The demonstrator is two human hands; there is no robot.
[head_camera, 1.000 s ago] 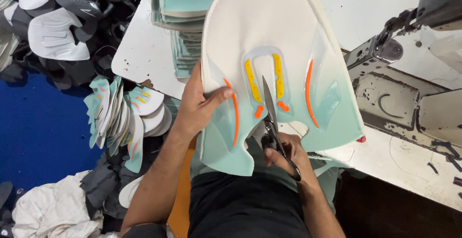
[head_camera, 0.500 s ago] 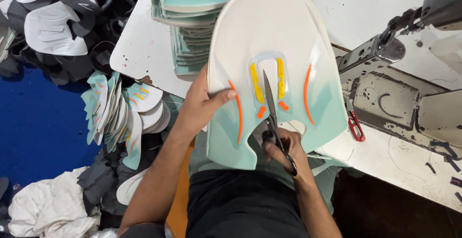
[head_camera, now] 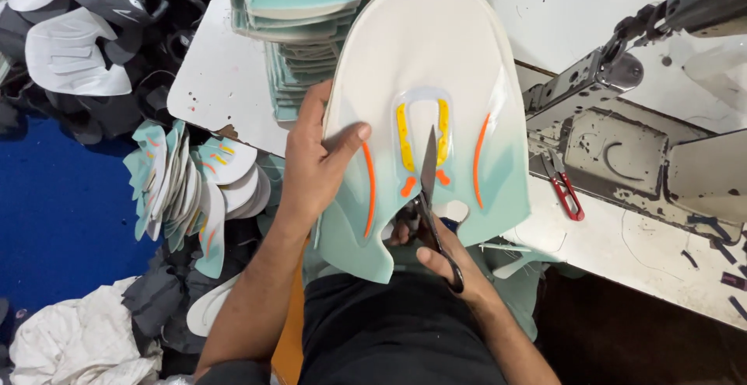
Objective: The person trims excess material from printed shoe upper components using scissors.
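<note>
The left hand (head_camera: 315, 159) is gripping the shoe upper (head_camera: 424, 82) by its edge, thumb pressing on the face, holding it up over the white worktable (head_camera: 226, 74). It is showing white fading to mint green, with orange stripes and a yellow U-shaped patch. The right hand (head_camera: 436, 257) is clenching black scissors (head_camera: 429, 190), blades lying closed up the patch's middle.

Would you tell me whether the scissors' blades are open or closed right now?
Closed, or nearly: the scissors show as one narrow point over the shoe upper, with no visible gap between blades.
</note>
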